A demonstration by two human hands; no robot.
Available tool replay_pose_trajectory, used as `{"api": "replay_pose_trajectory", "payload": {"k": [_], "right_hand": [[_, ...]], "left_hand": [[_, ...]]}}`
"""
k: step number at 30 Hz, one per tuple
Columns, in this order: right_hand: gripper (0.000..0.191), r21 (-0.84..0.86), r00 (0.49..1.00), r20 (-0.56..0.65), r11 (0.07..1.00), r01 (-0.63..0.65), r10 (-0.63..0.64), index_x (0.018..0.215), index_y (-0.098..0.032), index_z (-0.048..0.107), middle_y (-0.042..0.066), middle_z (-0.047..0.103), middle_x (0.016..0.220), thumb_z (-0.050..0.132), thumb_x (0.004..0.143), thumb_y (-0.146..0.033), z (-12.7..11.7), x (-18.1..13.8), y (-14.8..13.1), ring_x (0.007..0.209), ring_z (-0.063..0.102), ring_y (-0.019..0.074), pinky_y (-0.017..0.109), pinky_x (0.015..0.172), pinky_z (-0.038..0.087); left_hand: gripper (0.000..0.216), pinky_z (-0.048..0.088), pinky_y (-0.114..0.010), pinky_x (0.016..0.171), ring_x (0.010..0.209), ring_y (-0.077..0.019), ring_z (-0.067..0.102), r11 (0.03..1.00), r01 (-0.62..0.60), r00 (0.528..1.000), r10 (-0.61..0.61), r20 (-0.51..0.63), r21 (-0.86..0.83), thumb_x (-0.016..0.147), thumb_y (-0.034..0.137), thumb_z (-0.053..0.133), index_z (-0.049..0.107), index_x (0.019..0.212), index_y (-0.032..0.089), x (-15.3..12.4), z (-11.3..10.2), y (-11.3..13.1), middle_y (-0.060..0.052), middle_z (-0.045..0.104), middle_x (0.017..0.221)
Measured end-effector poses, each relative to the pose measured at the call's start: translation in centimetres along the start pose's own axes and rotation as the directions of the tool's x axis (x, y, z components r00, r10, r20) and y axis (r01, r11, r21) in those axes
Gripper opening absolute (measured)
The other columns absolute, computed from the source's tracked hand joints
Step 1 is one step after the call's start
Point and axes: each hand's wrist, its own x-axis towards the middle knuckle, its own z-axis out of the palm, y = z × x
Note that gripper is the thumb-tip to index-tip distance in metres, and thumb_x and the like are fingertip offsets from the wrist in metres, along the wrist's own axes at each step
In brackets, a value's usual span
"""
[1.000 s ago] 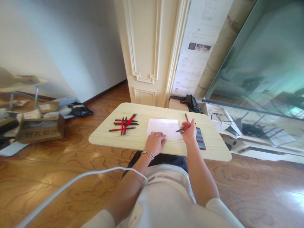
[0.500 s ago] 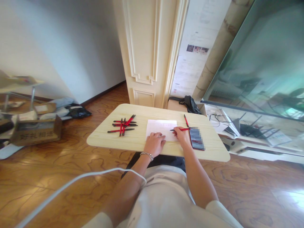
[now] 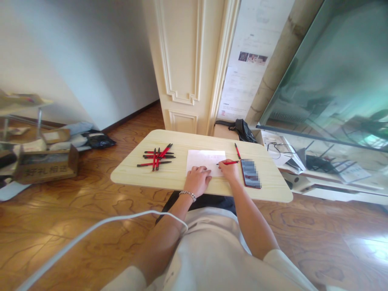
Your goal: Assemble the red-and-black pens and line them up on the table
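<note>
A white sheet of paper lies on the small pale wooden table in front of me. My left hand rests on the sheet's lower left part, fingers stretched out and holding nothing. In my right hand is a red and black pen, its black tip pointing left over the right part of the sheet. Whether the tip touches the paper is too small to tell. Another red and black pen lies beyond that hand. A phone lies to its right.
Several red and black pens lie crossed in a heap on the table's left side. A white cable runs past my left forearm. A black bag sits behind the table, and an open cardboard box stands on the floor at left.
My right hand and its pen have shifted slightly left over the paper. The left hand stays on the sheet. The whole view has moved a little.
</note>
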Motion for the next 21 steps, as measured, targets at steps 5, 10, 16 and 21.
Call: {"api": "replay_pose_trajectory", "payload": {"k": [5,10,16,21], "right_hand": [[0.011,0.022,1.000,0.025,1.000,-0.005,0.005,0.058,-0.016,0.063,0.002,0.064,0.056,0.058,0.061,-0.026,0.0,0.2,0.1,0.050,0.054,0.0143,0.025,0.049,0.036],[0.022,0.246,0.998,0.003,0.967,-0.063,0.064,0.061,-0.016,0.063,0.002,0.062,0.054,0.063,0.066,-0.037,0.0,0.4,0.1,0.046,0.051,0.0124,0.024,0.046,0.037],[0.023,0.780,0.992,-0.013,0.622,-0.071,0.129,0.066,-0.015,0.062,0.003,0.065,0.068,0.066,0.073,-0.037,-1.1,0.9,-0.7,0.064,0.059,0.0113,0.023,0.060,0.048],[0.022,0.918,0.994,0.109,0.384,-0.102,0.004,0.086,-0.022,0.059,-0.005,0.057,0.064,0.071,0.072,-0.035,-3.0,0.9,-2.0,0.048,0.047,0.0057,0.018,0.044,0.037]], "left_hand": [[0.026,0.039,-0.042,0.083,0.105,-0.0285,0.046,1.000,-0.006,1.000,0.006,-0.009,-0.008,0.088,0.038,0.050,0.066,0.108,0.032,0.0,0.0,0.0,-0.005,0.060,0.117],[0.027,0.040,-0.042,0.085,0.106,-0.0278,0.047,1.000,0.007,1.000,-0.007,-0.001,-0.010,0.088,0.037,0.050,0.065,0.110,0.032,0.0,-0.2,0.1,-0.005,0.060,0.118],[0.026,0.041,-0.042,0.083,0.104,-0.0279,0.047,1.000,-0.009,1.000,0.008,-0.025,-0.017,0.087,0.037,0.051,0.065,0.109,0.033,-0.1,0.0,-0.1,-0.005,0.060,0.119],[0.024,0.041,-0.042,0.082,0.104,-0.0281,0.047,1.000,-0.021,0.999,0.021,-0.032,-0.008,0.087,0.037,0.051,0.065,0.107,0.034,-0.2,0.1,-0.3,-0.003,0.060,0.117]]}}
